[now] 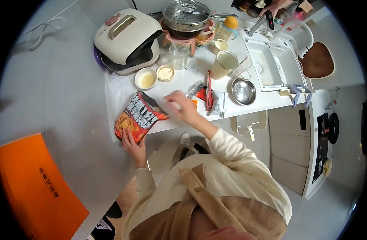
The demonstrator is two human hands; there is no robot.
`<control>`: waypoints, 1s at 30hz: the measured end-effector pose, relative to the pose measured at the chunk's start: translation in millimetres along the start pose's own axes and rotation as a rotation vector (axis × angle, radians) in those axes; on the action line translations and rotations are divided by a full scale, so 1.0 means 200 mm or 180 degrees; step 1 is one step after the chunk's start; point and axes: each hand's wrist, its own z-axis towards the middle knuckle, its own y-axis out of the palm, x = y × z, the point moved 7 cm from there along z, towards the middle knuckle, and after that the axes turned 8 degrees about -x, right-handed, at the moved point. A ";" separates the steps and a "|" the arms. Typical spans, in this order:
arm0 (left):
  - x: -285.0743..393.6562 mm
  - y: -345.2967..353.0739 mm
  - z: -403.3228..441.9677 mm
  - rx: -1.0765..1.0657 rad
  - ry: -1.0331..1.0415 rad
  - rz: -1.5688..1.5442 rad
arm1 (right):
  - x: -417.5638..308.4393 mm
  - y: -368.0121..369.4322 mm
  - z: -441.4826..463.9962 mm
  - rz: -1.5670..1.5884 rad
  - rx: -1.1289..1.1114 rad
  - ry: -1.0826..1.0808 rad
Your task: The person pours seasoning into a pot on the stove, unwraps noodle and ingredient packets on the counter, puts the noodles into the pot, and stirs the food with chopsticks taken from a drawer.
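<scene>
A red and black food bag with large white lettering (140,114) lies at the counter's left front corner. My left hand (132,146) rests on the bag's lower end, its fingers spread over the surface. To the right of the bag, my right hand (182,107) is raised above the counter with its fingers curled; it is blurred, and a small whitish thing shows at the fingers. Just beyond the bag stand a bowl of pale yellow contents (146,78) and a small cream-coloured dish (166,73). Red and silver packets (209,94) lie right of my right hand.
A white appliance (127,38) stands at the back left, beside a lidded steamer pot (186,18). Farther right are a cream pitcher (224,65), a metal bowl (244,91) and a white sink (267,64). An orange box (39,188) is at the lower left.
</scene>
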 end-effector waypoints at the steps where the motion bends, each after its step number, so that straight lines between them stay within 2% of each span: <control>1: 0.00 0.01 0.00 -0.0045 0.0038 0.0109 | 0.06 -0.13 -0.10 -0.0466 0.0425 0.0287; 2: 0.01 0.00 0.01 -0.0159 0.0042 0.0309 | 0.12 -0.28 -0.22 -0.0874 0.0999 0.0355; 3: 0.04 -0.02 0.03 -0.0267 0.0035 0.0506 | 0.14 -0.41 -0.32 -0.1377 0.1234 0.0820; 5: 0.10 -0.06 0.04 -0.0395 -0.0016 0.0741 | 0.27 -0.59 -0.54 -0.2602 0.1194 0.1537; 7: 0.16 -0.10 0.06 -0.0445 -0.0049 0.0831 | 0.37 -0.61 -0.64 -0.2277 0.1057 0.2297; 10: 0.30 -0.16 0.06 -0.0014 0.0423 0.0076 | 0.49 -0.50 -0.67 -0.1790 0.0512 0.2808; 14: 0.63 -0.02 0.06 -0.0474 0.1362 -0.0740 | 0.55 -0.53 -0.72 -0.1568 0.0886 0.2260; 15: 0.74 0.02 0.08 -0.0666 0.1617 -0.0900 | 0.55 -0.55 -0.74 -0.0996 0.0949 0.2449; 17: 0.86 0.25 0.06 -0.1405 0.1780 -0.2197 | 0.49 -0.58 -0.78 0.0148 0.1074 0.2778; 18: 0.95 0.31 0.08 -0.1797 0.1175 -0.3019 | 0.48 -0.58 -0.81 0.0700 0.1341 0.2467; 19: 1.05 0.37 0.09 -0.2182 0.0513 -0.3811 | 0.43 -0.58 -0.82 0.0583 0.1329 0.2303; 23: 1.36 0.52 0.10 -0.2912 -0.0457 -0.5481 | 0.14 -0.49 -0.73 -0.0221 0.1098 0.1671; 25: 1.42 0.46 0.17 -0.3176 -0.0347 -0.5012 | 0.03 -0.50 -0.70 -0.0319 0.0938 0.1420; 27: 1.44 0.49 0.19 -0.3255 -0.0397 -0.5282 | 0.04 -0.57 -0.76 0.0519 0.1288 0.1535; 29: 1.47 0.52 0.19 -0.3539 0.0146 -0.4950 | 0.10 -0.67 -0.86 0.1411 0.1684 0.1861; 30: 1.50 0.48 0.19 -0.3698 0.0503 -0.4668 | 0.12 -0.71 -0.88 0.1434 0.1497 0.2089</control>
